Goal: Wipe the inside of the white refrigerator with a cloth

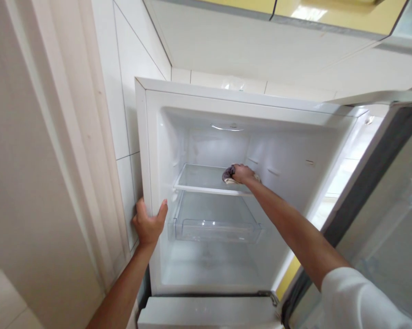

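Inside an open white refrigerator, my right hand is closed on a crumpled cloth, dark and pale in colour. The cloth rests on the right part of the upper glass shelf, and my palm hides some of it. My left hand braces against the refrigerator's left front edge, thumb and fingers spread around it, holding nothing loose. Below the shelf sits a clear plastic drawer.
To the right the refrigerator door stands swung out, with a dark gasket. A lower white front juts out beneath. Pale door trim and white tiles lie to the left. Yellow cabinets hang overhead.
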{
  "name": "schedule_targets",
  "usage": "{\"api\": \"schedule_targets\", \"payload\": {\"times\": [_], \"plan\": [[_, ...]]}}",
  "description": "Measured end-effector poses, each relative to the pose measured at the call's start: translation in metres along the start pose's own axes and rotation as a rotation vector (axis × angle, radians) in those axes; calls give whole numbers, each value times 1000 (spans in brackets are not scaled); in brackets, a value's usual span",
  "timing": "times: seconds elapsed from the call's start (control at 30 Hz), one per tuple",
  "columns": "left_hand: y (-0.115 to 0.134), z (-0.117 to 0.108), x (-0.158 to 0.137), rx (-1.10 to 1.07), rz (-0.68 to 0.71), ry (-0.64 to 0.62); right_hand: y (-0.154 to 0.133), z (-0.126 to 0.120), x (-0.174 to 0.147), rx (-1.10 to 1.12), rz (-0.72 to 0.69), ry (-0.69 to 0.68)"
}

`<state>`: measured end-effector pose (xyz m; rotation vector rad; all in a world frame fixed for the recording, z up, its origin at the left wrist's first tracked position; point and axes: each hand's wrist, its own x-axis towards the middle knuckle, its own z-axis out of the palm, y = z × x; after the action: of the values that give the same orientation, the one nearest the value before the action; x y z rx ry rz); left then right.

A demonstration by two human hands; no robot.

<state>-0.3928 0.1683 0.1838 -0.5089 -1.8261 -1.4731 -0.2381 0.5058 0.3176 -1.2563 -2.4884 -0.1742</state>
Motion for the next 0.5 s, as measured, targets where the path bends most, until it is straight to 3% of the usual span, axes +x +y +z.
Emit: {"api": "schedule_targets", "payload": {"times": [0.17,0.5], "plan": [[0,1,0,13,7,-20,-18,-8,-34,-1,47,33],[0,2,0,44,19,-18,-49,-20,-80,25,-7,86]]}}
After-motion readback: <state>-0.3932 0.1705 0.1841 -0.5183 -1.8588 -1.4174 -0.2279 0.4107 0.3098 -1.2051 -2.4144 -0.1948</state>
